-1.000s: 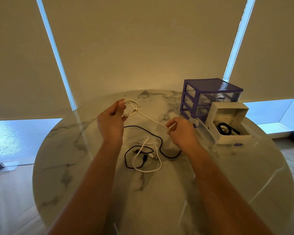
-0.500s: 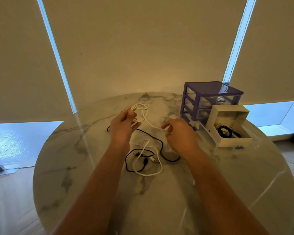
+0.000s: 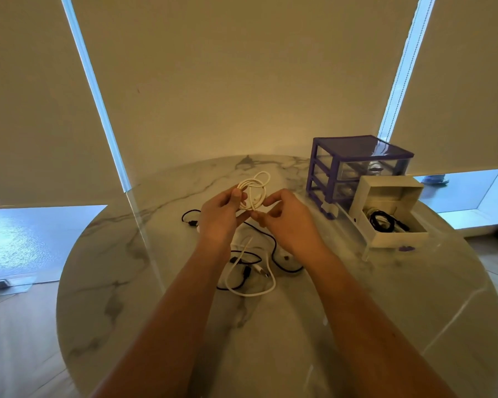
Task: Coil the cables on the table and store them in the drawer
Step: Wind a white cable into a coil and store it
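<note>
I hold the white cable (image 3: 252, 192) above the counter (image 3: 385, 326), gathered into several loops. My left hand (image 3: 220, 216) pinches the bundle where the loops cross, thumb on top. My right hand (image 3: 288, 222) has its fingers curled at the near side of the coil; it appears to pinch the loose end, but the contact point is too small to confirm.

Handling assessment: the cable is light, thin and limp, with some spring, so the loops will likely open if I release the crossing. I should keep my grip there, not on a single strand.

A second white cable (image 3: 252, 282) and a black cable (image 3: 276, 254) lie tangled and uncoiled on the counter under my wrists. The pulled-out drawer (image 3: 391, 216), in front of the purple drawer unit (image 3: 357, 168), already contains a coiled black cable (image 3: 383, 221).
</note>
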Action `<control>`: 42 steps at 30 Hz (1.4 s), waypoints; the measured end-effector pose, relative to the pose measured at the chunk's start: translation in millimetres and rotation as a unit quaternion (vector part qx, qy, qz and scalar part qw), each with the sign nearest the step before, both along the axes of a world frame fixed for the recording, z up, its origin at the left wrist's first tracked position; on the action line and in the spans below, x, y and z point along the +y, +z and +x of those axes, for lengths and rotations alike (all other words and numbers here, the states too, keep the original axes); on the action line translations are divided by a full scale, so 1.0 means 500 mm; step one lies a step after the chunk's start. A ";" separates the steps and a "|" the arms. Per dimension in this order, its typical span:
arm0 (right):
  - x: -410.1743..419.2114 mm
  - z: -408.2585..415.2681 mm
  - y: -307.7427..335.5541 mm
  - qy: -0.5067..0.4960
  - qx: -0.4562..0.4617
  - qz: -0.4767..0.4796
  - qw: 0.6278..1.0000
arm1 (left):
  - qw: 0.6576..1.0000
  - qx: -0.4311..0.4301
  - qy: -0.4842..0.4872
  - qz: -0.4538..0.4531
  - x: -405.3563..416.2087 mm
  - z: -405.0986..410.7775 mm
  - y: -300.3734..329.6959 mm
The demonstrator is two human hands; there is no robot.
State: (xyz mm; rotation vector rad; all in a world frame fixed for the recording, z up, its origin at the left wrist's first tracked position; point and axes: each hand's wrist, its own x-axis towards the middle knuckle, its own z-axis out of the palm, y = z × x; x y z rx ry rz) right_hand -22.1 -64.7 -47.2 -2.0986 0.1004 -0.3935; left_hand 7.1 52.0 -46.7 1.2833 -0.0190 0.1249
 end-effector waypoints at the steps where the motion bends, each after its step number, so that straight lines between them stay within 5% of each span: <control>1: -0.001 0.001 0.000 -0.001 0.000 0.010 1.000 | 1.000 0.002 -0.002 0.001 -0.001 -0.001 0.000; 13: -0.051 -0.002 -0.003 -0.092 0.052 -0.217 0.970 | 0.997 0.072 0.026 -0.022 0.018 0.012 0.013; 21: -0.067 0.000 -0.002 -0.132 0.029 -0.188 0.973 | 0.996 0.089 -0.009 -0.028 0.028 0.014 0.026; 27: -0.062 0.012 -0.020 -0.042 -0.004 -0.120 0.992 | 0.994 0.096 -0.050 0.003 0.030 0.015 0.017; 42: -0.055 -0.005 -0.009 -0.099 -0.019 -0.230 0.968 | 0.983 0.148 -0.079 0.068 0.034 0.017 0.019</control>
